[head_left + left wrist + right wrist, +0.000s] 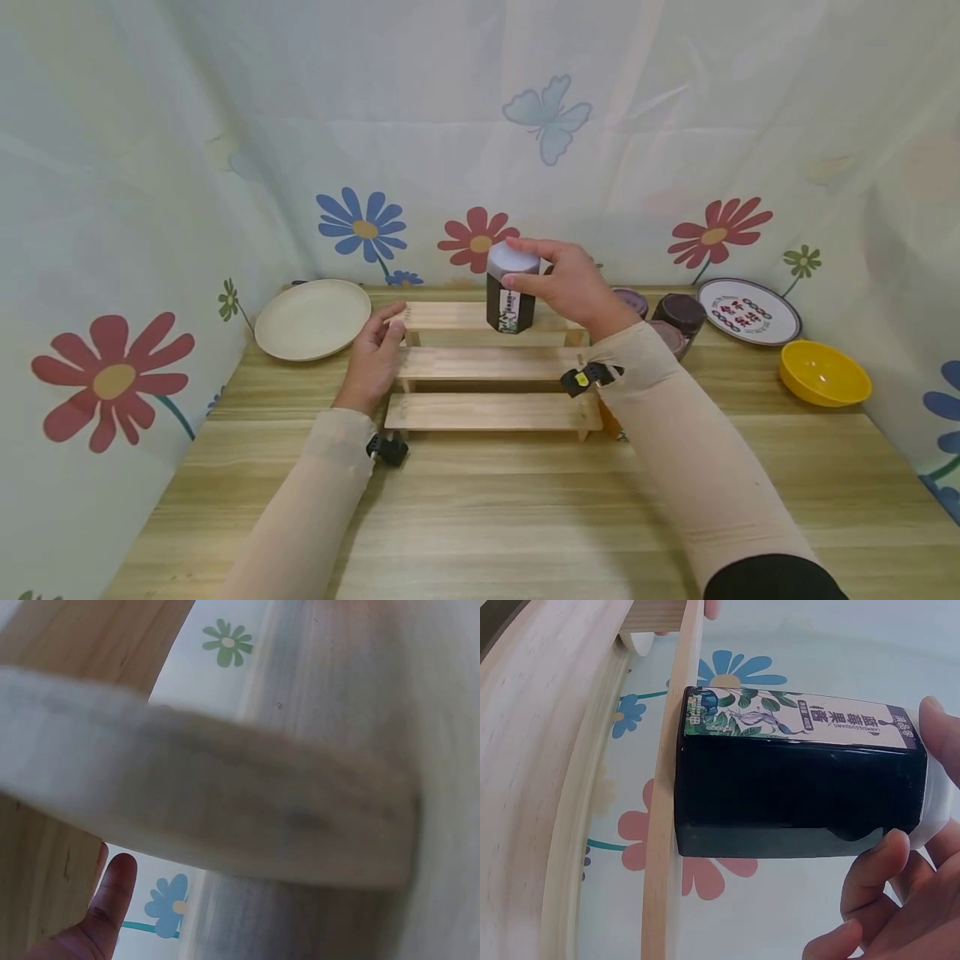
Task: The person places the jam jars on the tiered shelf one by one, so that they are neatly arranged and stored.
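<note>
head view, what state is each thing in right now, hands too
Labelled jar: upright, lid on
Right hand: gripping that jar near its top
Left hand: holding the shelf's left end
Wooden shelf: standing, three tiers
Cream plate: face up
Printed plate: face up
Yellow bowl: opening up
Jars by the right arm: partly hidden

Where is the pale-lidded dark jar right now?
The jar is just right of centre in the head view, held by its lid in the right hand, at or just above the top shelf of the wooden rack.
</note>
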A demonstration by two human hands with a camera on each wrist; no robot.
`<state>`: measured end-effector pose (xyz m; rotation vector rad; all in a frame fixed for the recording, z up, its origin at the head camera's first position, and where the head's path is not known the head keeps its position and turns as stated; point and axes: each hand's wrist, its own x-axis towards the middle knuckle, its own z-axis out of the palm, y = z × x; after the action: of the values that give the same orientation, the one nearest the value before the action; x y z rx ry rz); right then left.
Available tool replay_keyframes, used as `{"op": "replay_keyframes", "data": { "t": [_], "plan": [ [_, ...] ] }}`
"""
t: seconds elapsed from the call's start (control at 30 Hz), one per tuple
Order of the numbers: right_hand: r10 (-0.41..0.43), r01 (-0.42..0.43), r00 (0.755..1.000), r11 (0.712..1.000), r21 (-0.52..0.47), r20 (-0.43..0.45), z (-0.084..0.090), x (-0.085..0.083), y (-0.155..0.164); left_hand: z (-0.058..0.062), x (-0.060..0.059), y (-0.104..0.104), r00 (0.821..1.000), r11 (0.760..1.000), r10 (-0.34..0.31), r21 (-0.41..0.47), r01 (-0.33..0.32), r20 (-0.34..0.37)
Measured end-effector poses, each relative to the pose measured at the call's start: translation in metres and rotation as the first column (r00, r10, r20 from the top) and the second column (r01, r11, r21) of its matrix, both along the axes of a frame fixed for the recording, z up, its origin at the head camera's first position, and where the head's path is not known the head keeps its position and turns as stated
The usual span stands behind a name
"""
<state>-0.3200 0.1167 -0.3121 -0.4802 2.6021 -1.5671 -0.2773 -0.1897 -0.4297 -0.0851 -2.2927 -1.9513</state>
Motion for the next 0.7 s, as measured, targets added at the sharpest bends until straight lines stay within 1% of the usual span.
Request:
{"op": "replay_keyframes", "data": {
  "t": [0.2,0.4,0.43,0.47,0.63,0.67,0.7],
  "plan": [
    [0.014,-0.014,1.0,1.0,-0.002,0.008,0.001,-0.001,-0.003,0.002,0.0,0.0,1.0,1.0,0.007,-0.021,-0.007,-0.005],
    [0.019,-0.019,1.0,1.0,-0.02,0.016,-0.001,-0.004,-0.007,-0.002,-0.001,-0.001,1.0,1.0,0.007,-0.021,-0.007,-0.018],
    [0.017,-0.017,1.0,1.0,-0.021,0.015,-0.001,-0.005,-0.008,-0.006,-0.004,-0.002,1.0,1.0,0.009,-0.025,-0.009,-0.027],
    [0.017,-0.017,1.0,1.0,-0.024,0.013,-0.001,-0.005,-0.009,-0.007,-0.005,-0.003,1.0,0.999,0.01,-0.032,-0.011,-0.027],
    [0.014,-0.014,1.0,1.0,-0.026,-0.006,-0.001,-0.006,-0.011,-0.023,-0.016,-0.007,0.999,0.999,0.02,-0.047,-0.022,-0.044],
    [0.015,-0.016,1.0,1.0,-0.025,-0.009,-0.001,-0.006,-0.012,-0.023,-0.016,-0.007,0.999,0.999,0.021,-0.046,-0.023,-0.04],
    [0.017,-0.017,1.0,1.0,-0.022,-0.011,0.0,-0.006,-0.013,-0.026,-0.018,-0.008,0.999,0.999,0.024,-0.043,-0.025,-0.045]
  ]
}}
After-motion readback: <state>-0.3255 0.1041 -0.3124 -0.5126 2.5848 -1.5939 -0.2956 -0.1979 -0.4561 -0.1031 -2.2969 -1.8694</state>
